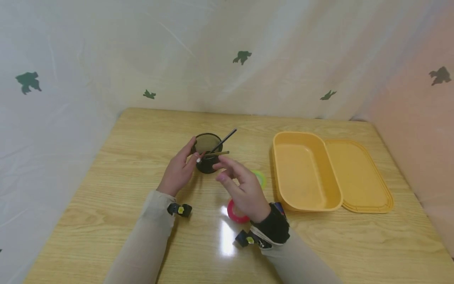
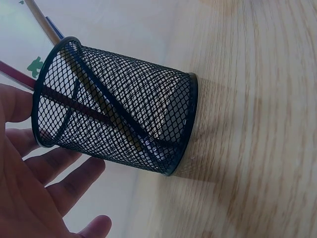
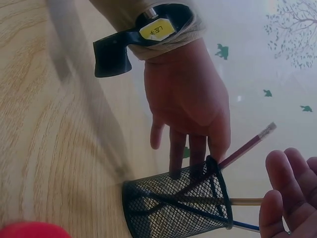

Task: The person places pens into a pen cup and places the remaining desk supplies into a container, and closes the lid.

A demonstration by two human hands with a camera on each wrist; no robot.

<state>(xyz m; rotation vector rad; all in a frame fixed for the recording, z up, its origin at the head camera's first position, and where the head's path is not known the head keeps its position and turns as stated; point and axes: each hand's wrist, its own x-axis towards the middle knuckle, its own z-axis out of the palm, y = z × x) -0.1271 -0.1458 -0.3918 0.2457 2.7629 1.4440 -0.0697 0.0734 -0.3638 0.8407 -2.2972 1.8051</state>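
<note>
A black mesh pencil cup (image 1: pixel 206 166) stands on the table with three pencils leaning in it. One is red with a white eraser end (image 3: pixel 245 150), one is yellow-brown (image 3: pixel 246 202) and one is dark blue (image 1: pixel 227 136). My left hand (image 1: pixel 178 172) touches the cup's left side near the rim, fingers mostly straight and spread along the mesh, thumb close by the red pencil. To the right of the cup, my right hand (image 1: pixel 244 187) has loosely bent fingers with nothing between them. Its fingertips are close to the yellow-brown pencil's end.
A red ring (image 1: pixel 233 214) and a yellow-green ring (image 1: pixel 262 179) lie partly under my right hand. A small blue object (image 1: pixel 279 207) shows beside that wrist. At the right stands a yellow-orange box (image 1: pixel 276 173), its lid (image 1: pixel 361 177) lying alongside. A pale curtain (image 1: pixel 198 59) encloses the table.
</note>
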